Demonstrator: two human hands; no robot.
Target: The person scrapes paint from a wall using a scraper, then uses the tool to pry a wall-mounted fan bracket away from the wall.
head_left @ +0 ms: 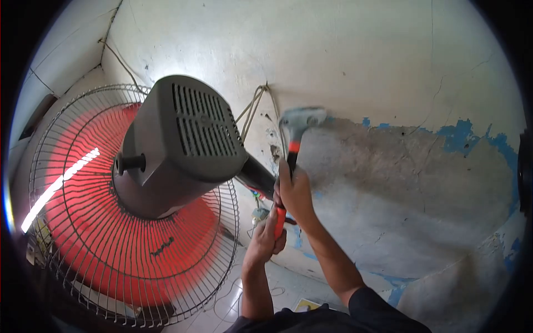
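Both of my hands are closed around a hammer (292, 147), which stands upright with its grey metal head (302, 117) at the top. My right hand (296, 191) wraps the black upper part of the handle, its index finger stretched along the shaft. Lower down, my left hand (265, 242) grips the orange end of the handle. In this view the head overlaps the wall (383, 161) at the upper edge of a bare grey patch, where cream paint gives way to rough plaster and blue paint remnants (458, 135).
A large fan (183, 144) with red blades behind a wire cage fills the left side, close to my left hand. Its dark pole (258, 175) runs behind my hands. A cable (256, 105) hangs from a nail in the wall. White floor tiles (227, 305) show below.
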